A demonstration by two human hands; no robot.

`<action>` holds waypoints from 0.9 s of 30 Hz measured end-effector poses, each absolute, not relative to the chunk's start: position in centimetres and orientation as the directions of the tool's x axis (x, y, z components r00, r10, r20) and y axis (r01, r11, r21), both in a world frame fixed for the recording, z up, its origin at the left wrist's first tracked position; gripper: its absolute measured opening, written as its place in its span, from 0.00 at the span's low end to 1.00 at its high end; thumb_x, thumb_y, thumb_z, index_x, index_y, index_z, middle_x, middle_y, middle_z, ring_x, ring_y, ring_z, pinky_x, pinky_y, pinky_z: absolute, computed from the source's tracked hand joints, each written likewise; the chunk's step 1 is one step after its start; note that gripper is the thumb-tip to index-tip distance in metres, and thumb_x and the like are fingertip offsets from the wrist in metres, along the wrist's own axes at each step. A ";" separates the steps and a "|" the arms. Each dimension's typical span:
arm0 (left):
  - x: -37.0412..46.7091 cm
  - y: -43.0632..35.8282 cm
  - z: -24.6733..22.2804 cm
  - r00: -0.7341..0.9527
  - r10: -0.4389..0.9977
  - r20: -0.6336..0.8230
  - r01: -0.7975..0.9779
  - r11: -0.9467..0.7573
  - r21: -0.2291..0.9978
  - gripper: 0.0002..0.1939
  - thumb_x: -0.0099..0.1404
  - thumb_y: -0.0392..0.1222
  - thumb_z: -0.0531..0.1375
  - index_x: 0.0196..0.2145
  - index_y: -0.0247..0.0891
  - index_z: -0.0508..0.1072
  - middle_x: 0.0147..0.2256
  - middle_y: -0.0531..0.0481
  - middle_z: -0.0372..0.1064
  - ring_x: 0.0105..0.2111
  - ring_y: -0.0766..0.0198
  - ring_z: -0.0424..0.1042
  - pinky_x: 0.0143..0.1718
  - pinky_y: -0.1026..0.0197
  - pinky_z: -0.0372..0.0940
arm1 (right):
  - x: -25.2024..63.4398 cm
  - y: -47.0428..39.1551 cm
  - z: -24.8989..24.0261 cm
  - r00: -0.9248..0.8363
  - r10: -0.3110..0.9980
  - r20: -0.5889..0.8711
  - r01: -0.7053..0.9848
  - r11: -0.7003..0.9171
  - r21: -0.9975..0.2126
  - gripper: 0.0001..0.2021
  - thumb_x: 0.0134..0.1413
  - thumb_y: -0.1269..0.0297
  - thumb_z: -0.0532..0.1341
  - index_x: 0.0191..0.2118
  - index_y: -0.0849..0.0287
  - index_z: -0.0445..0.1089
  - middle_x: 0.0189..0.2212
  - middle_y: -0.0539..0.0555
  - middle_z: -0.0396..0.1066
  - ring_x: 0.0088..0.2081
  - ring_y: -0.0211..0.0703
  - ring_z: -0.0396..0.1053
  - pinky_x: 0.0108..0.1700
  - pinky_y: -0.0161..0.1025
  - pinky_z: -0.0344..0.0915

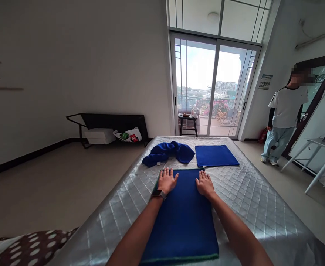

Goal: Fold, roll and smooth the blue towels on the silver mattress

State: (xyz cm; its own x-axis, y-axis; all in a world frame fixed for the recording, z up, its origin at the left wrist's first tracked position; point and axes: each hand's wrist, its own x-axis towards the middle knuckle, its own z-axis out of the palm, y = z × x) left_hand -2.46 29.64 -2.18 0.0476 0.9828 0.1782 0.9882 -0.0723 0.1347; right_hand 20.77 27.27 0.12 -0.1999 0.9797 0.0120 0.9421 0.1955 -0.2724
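Note:
A blue towel (186,218) with green edging lies flat, longways in front of me, on a silver quilted mattress (245,199). My left hand (168,180), with a watch on its wrist, rests palm down near the towel's far left corner, fingers stretched out. Near the far right corner lies my right hand (205,182), also flat with its fingers extended. Beyond my left hand sits a crumpled blue towel (170,152) with a small white tag. To its right is a blue cloth (216,155), folded into a neat rectangle.
A person (285,114) stands at the right near a white table (317,142) with bottles. Glass sliding doors (195,85) are beyond the mattress. By the left wall are a black frame (115,122) and a white box (100,136). A polka-dot fabric (37,245) lies at lower left.

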 end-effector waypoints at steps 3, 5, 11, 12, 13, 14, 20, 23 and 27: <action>0.9 30.3 -2.4 0.225 0.948 0.226 0.959 -0.256 0.122 0.29 0.69 0.56 0.57 0.63 0.42 0.64 0.65 0.40 0.57 0.63 0.47 0.59 0.63 0.35 0.53 | 20.9 27.3 0.1 -0.211 0.978 0.007 0.942 0.205 -0.267 0.31 0.69 0.59 0.43 0.72 0.69 0.45 0.71 0.63 0.43 0.73 0.46 0.37 0.70 0.46 0.38; 2.8 30.5 -2.6 0.300 0.924 0.236 0.935 -0.334 0.120 0.23 0.69 0.51 0.59 0.59 0.42 0.67 0.62 0.42 0.61 0.58 0.51 0.65 0.59 0.39 0.61 | 21.1 27.3 0.0 -0.242 0.970 -0.003 0.938 0.233 -0.255 0.31 0.68 0.63 0.44 0.72 0.68 0.45 0.72 0.62 0.42 0.73 0.46 0.36 0.70 0.47 0.38; 3.7 29.7 -3.3 0.311 0.924 0.221 0.927 -0.346 0.144 0.23 0.69 0.51 0.59 0.59 0.42 0.67 0.62 0.42 0.62 0.58 0.51 0.65 0.58 0.40 0.62 | 21.1 27.2 0.2 -0.220 0.975 -0.001 0.938 0.211 -0.276 0.31 0.69 0.60 0.42 0.72 0.70 0.44 0.71 0.62 0.43 0.73 0.45 0.37 0.70 0.46 0.37; 2.9 29.4 -3.4 0.283 0.936 0.210 0.937 -0.316 0.148 0.25 0.69 0.52 0.59 0.60 0.42 0.66 0.63 0.41 0.60 0.60 0.49 0.63 0.61 0.38 0.59 | 21.1 27.2 0.3 -0.213 0.977 0.000 0.937 0.204 -0.283 0.32 0.69 0.58 0.41 0.72 0.70 0.44 0.71 0.62 0.43 0.73 0.45 0.37 0.71 0.46 0.37; 1.9 28.9 -3.5 0.248 0.949 0.196 0.948 -0.279 0.151 0.27 0.70 0.54 0.58 0.62 0.43 0.65 0.65 0.40 0.58 0.62 0.48 0.61 0.63 0.37 0.56 | 21.0 27.1 0.4 -0.208 0.978 -0.001 0.937 0.199 -0.288 0.32 0.69 0.56 0.41 0.72 0.71 0.44 0.72 0.62 0.43 0.73 0.45 0.36 0.71 0.46 0.37; 0.7 28.4 -3.6 0.208 0.961 0.181 0.960 -0.236 0.152 0.28 0.71 0.55 0.55 0.64 0.42 0.63 0.66 0.38 0.56 0.65 0.46 0.58 0.64 0.37 0.53 | 21.0 27.1 0.5 -0.205 0.979 -0.004 0.936 0.195 -0.292 0.33 0.69 0.56 0.41 0.72 0.70 0.44 0.72 0.62 0.43 0.73 0.45 0.36 0.71 0.46 0.36; -6.4 25.1 -4.0 -0.076 0.992 0.102 0.987 0.061 0.147 0.38 0.73 0.60 0.38 0.69 0.30 0.54 0.70 0.35 0.47 0.70 0.48 0.48 0.68 0.44 0.47 | 20.9 27.0 1.0 -0.199 0.980 -0.031 0.937 0.180 -0.299 0.32 0.69 0.56 0.41 0.72 0.71 0.44 0.72 0.61 0.41 0.73 0.45 0.36 0.71 0.46 0.36; -7.1 24.2 -3.9 -0.075 0.989 0.126 0.987 0.056 0.148 0.40 0.72 0.60 0.38 0.68 0.27 0.55 0.69 0.34 0.47 0.70 0.49 0.48 0.68 0.46 0.46 | 20.8 26.6 1.6 -0.190 0.981 -0.036 0.941 0.171 -0.292 0.32 0.69 0.57 0.41 0.72 0.72 0.44 0.72 0.62 0.42 0.73 0.45 0.36 0.71 0.46 0.36; -6.3 24.0 -3.6 -0.085 0.986 0.144 0.984 0.061 0.167 0.39 0.72 0.58 0.38 0.68 0.26 0.56 0.69 0.34 0.49 0.69 0.49 0.50 0.68 0.45 0.47 | 20.7 24.9 1.7 -0.173 0.985 0.014 0.947 0.170 -0.272 0.32 0.69 0.58 0.41 0.72 0.73 0.44 0.72 0.63 0.41 0.73 0.46 0.36 0.71 0.47 0.35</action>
